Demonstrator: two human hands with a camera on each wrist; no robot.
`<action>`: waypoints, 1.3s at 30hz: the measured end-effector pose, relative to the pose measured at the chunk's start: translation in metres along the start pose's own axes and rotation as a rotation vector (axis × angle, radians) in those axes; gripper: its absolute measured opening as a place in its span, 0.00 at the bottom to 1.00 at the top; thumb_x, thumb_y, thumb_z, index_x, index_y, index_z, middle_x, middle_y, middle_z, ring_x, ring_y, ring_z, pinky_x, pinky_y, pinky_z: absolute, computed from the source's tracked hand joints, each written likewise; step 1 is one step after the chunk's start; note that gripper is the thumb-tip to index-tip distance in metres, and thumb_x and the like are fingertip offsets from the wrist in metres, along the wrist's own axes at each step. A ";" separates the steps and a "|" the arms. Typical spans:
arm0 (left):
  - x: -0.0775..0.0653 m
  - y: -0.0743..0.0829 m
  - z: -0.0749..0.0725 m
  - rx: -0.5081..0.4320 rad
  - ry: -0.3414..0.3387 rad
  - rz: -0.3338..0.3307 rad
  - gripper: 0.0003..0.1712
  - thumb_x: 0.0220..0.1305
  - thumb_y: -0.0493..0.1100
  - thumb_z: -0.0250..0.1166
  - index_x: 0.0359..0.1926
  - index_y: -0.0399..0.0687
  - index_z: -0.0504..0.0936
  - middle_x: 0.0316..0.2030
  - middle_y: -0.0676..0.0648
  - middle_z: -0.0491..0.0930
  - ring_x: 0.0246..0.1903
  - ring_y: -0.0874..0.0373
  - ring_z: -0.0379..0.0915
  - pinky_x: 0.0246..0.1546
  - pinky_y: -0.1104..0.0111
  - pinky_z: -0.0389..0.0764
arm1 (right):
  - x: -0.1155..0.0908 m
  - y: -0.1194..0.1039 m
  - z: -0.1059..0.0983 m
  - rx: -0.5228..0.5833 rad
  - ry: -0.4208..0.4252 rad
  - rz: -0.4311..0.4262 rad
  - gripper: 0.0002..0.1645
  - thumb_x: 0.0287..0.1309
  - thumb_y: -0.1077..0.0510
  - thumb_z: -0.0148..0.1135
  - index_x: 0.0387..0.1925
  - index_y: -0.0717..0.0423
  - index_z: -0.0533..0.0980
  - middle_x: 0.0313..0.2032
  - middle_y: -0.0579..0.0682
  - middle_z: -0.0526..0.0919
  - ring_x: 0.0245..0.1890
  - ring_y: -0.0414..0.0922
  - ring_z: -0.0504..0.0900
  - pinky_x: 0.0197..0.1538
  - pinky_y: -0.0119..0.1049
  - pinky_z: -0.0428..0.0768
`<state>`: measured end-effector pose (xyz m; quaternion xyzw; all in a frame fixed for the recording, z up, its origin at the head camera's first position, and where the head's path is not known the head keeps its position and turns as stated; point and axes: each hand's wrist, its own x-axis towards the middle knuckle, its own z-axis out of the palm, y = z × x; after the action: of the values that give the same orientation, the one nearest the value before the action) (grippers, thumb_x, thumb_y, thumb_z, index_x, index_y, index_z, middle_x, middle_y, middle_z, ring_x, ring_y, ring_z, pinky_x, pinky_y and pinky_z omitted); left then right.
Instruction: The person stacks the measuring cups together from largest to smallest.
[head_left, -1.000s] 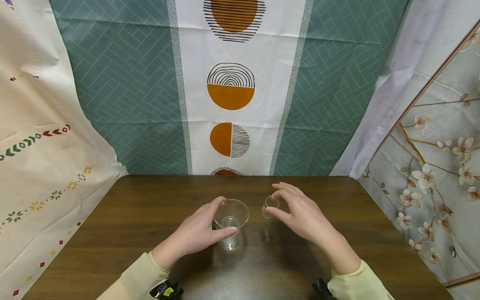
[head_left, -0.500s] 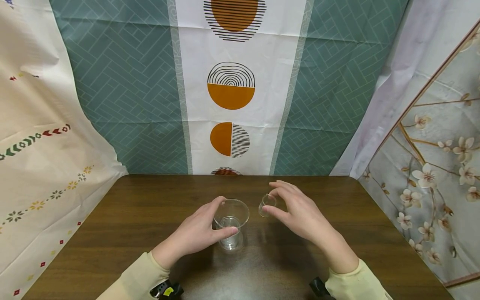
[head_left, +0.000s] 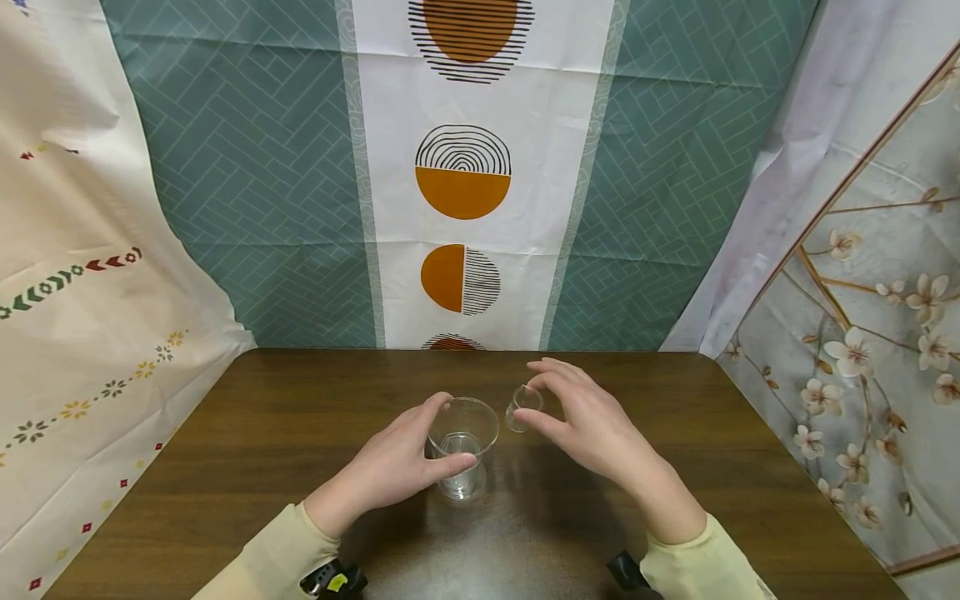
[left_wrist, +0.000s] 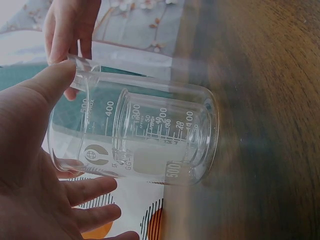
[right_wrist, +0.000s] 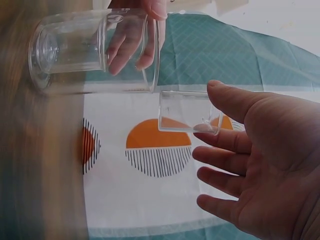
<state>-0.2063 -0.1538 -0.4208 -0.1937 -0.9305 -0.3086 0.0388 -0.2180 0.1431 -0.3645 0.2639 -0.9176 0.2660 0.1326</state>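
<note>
A large glass beaker (head_left: 480,442) stands upright on the table, its rim between the thumb and fingers of my left hand (head_left: 397,458). Nested inside it is a smaller beaker (left_wrist: 160,160); white volume markings show on both in the left wrist view. My right hand (head_left: 588,425) pinches a third, very small beaker (right_wrist: 181,112) by its rim end, thumb on one side and index finger on the other. This one is upright above the table, close to the right of the large beaker's rim. The other right fingers (right_wrist: 220,182) are extended.
The brown wooden table (head_left: 285,425) reaches back to a teal and white curtain (head_left: 300,208). A cream cloth (head_left: 90,292) hangs at the left and a flowered cloth (head_left: 862,350) at the right.
My right hand has carried the smallest beaker leftward and slightly away from me, nearer to the large beaker. The left hand and the nested beakers have stayed in place.
</note>
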 end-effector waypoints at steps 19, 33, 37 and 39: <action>0.001 0.000 -0.001 -0.007 -0.007 -0.004 0.52 0.65 0.77 0.73 0.77 0.54 0.68 0.70 0.46 0.79 0.66 0.48 0.77 0.57 0.43 0.82 | 0.008 -0.009 0.006 0.015 -0.005 -0.021 0.19 0.71 0.38 0.75 0.49 0.46 0.85 0.73 0.44 0.79 0.78 0.49 0.70 0.72 0.60 0.74; 0.001 -0.001 -0.001 -0.012 -0.008 -0.003 0.53 0.65 0.78 0.72 0.77 0.54 0.68 0.71 0.47 0.78 0.66 0.46 0.77 0.57 0.42 0.82 | 0.018 -0.014 0.012 0.032 -0.010 -0.044 0.19 0.71 0.39 0.75 0.50 0.47 0.85 0.73 0.44 0.79 0.78 0.50 0.70 0.73 0.59 0.74; 0.001 -0.001 -0.001 -0.010 -0.007 -0.001 0.53 0.64 0.78 0.72 0.78 0.54 0.68 0.71 0.47 0.78 0.66 0.47 0.77 0.56 0.42 0.82 | 0.022 -0.017 0.014 0.038 -0.016 -0.051 0.19 0.72 0.40 0.75 0.50 0.47 0.85 0.73 0.45 0.79 0.79 0.50 0.70 0.73 0.59 0.73; 0.001 -0.001 -0.001 -0.010 -0.008 -0.002 0.53 0.64 0.78 0.72 0.78 0.55 0.68 0.71 0.47 0.78 0.66 0.47 0.77 0.56 0.42 0.82 | 0.023 -0.019 0.014 0.040 -0.021 -0.050 0.19 0.72 0.39 0.74 0.51 0.47 0.85 0.73 0.45 0.78 0.79 0.50 0.69 0.73 0.59 0.73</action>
<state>-0.2073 -0.1552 -0.4204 -0.1942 -0.9292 -0.3127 0.0338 -0.2283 0.1120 -0.3594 0.2923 -0.9065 0.2782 0.1243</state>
